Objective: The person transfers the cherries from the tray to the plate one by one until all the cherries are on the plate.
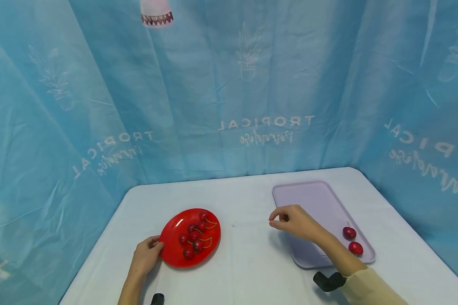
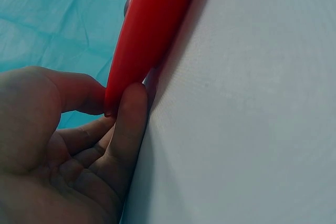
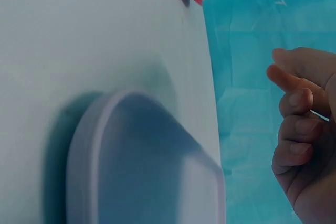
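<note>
My left hand (image 1: pixel 146 254) pinches the near-left rim of a round red plate (image 1: pixel 170 245) between thumb and fingers. In the left wrist view the thumb lies on one face of the plate (image 2: pixel 152 19) and a finger on the other. Several dark red cherries (image 1: pixel 194 235), some with stems, sit on the plate. My right hand (image 1: pixel 295 221) hovers over the left edge of a pale purple tray (image 1: pixel 309 199), fingers curled, thumb and index tips close together, nothing visible between them. Two cherries lie at the tray's right side, an upper cherry (image 1: pixel 349 233) and a lower cherry (image 1: pixel 356 248).
A white-covered table (image 1: pixel 248 245) carries both plate and tray, with a stretch of cloth between them. Blue printed curtains (image 1: pixel 213 84) hang behind it and at both sides. Dark wrist-camera mounts show at the right wrist (image 1: pixel 329 281) and near the left forearm.
</note>
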Available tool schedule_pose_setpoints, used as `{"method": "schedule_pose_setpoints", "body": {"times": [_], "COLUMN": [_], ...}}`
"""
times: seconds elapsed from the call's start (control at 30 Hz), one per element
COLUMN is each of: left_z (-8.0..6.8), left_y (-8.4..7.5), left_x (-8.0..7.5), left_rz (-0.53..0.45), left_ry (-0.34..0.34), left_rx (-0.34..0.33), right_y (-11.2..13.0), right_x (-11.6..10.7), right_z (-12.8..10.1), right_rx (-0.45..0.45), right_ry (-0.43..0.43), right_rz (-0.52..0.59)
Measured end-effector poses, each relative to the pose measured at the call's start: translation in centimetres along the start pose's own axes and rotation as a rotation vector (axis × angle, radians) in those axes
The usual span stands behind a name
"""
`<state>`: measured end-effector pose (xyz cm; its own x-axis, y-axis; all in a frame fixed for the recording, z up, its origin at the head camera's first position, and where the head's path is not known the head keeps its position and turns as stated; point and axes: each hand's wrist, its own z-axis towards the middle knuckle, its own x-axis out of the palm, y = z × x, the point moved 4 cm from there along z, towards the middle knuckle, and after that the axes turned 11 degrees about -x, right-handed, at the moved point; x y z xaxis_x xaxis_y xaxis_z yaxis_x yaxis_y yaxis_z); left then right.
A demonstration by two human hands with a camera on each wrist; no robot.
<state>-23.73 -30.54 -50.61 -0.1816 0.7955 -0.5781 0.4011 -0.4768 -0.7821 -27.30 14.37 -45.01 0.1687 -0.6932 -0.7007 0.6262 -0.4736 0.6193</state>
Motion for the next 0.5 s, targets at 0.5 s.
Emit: {"method": "schedule_pose_setpoints", "body": {"times": [0.5], "left_z": [0.0], "left_y": [0.0], "left_x": [0.0], "left_rz": [-0.023], "left_ry": [-0.001], "left_rx": [-0.018], "right_y": [-2.0], "right_x": [-3.9], "right_z": [-2.8], "right_rx": [0.032], "right_ry": [-0.023], "right_rz": [-0.129]}}
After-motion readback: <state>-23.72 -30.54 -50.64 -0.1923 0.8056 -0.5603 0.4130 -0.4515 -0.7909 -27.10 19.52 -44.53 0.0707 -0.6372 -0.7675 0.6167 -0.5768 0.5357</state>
